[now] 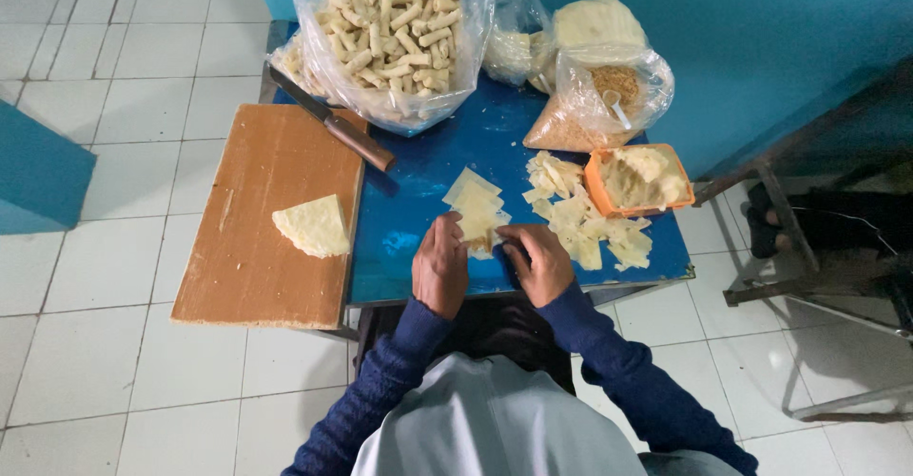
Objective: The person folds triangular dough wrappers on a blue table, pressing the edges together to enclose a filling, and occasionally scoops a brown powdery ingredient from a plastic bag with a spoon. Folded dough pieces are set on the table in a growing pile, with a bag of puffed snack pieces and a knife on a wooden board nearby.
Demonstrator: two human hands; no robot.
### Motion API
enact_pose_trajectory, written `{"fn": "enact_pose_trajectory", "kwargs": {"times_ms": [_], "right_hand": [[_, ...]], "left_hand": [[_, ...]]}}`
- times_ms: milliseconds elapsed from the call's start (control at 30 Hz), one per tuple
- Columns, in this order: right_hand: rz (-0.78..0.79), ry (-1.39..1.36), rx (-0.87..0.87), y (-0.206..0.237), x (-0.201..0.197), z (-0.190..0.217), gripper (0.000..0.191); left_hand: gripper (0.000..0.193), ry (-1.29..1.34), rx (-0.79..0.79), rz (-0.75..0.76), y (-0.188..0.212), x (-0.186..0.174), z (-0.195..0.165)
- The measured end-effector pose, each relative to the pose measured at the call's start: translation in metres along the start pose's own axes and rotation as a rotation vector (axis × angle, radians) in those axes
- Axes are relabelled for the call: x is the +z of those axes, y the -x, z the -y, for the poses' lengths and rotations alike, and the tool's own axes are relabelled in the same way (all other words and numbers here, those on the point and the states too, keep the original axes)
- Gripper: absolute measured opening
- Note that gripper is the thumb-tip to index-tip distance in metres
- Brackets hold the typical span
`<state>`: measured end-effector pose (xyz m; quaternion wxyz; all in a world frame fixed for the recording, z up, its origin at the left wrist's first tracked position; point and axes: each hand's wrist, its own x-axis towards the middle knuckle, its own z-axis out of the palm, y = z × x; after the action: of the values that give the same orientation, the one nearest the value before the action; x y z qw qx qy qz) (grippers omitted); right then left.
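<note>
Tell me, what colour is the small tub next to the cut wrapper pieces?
The small tub is orange; the head view shows it, right of the cut wrapper pieces.

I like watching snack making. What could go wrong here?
The wooden board sticks out past the blue table, so a bump might tip it. The knife lies partly on that board and could slide. The cut sheets sit near the table's edge and might fall.

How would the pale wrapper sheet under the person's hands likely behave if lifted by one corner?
The wrapper sheet looks thin and flat, so it would probably droop, weigh little and perhaps tear. Both the left hand and right hand press it on the blue table.
</note>
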<state>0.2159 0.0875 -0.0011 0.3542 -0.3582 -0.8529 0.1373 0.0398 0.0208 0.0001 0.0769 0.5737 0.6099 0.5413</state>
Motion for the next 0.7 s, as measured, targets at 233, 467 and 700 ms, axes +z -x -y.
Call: {"fn": "enact_pose_trajectory", "kwargs": {"times_ms": [233,467,700], "right_hand": [[0.019,0.056,-0.120,0.000,0.003,-0.002,0.031],[0.081,0.055,-0.184,-0.002,0.003,-0.012,0.043],[0.142,0.056,-0.168,-0.007,0.003,-0.017,0.039]], "left_hand": [[0.042,0.174,-0.101,0.055,-0.007,0.014,0.009],[0.042,0.229,-0.067,0.106,-0.004,0.012,0.020],[0.054,0.171,-0.021,0.235,-0.002,0.004,0.020]]}}
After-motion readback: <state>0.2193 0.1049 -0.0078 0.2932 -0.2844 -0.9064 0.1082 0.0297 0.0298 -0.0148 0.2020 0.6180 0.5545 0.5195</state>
